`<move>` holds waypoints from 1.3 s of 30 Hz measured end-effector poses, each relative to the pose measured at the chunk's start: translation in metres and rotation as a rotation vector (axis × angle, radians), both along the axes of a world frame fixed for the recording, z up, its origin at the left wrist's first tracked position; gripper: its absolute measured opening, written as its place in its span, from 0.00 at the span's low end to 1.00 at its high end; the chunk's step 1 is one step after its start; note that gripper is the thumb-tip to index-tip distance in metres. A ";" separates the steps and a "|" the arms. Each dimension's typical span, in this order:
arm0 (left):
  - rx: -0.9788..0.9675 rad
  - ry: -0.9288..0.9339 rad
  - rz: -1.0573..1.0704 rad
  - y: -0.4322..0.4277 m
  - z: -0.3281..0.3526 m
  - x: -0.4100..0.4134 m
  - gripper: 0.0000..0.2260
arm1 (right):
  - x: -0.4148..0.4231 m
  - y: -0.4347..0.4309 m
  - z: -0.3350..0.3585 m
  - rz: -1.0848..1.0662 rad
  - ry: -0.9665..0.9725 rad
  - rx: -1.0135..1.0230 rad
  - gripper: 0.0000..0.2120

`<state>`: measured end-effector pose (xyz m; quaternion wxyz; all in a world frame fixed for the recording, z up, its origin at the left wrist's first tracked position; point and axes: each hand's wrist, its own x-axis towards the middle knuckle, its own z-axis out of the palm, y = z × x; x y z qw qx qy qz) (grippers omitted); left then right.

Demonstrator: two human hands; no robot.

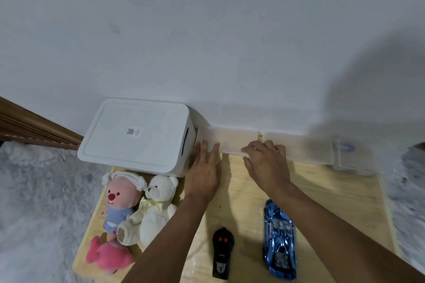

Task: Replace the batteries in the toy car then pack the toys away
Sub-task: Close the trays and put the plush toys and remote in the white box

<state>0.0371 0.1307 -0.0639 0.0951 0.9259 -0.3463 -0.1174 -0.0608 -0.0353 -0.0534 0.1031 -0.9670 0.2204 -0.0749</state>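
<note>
We see left hand (204, 167) flat, fingers straight, touching clear plastic box (232, 139) at table (326, 193) back; right hand (266, 163) fingers curled over box front rim. Blue toy car (279, 239) near us, beside black remote (222, 253).

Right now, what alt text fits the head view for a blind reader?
A person's two hands reach a translucent box against the wall, the left hand flat, the right hand gripping its front edge. On the wooden table lie a blue toy car, black remote and plush toys.
</note>
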 end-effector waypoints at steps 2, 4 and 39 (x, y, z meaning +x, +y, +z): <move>0.055 0.027 0.005 -0.005 0.010 -0.001 0.25 | 0.003 0.001 0.009 0.002 0.074 0.016 0.10; 0.077 0.083 0.010 -0.011 0.029 -0.003 0.26 | 0.007 0.000 0.022 -0.002 0.141 0.073 0.13; 0.031 0.185 0.186 0.181 0.132 0.166 0.39 | 0.151 0.176 0.143 -0.432 0.190 0.528 0.39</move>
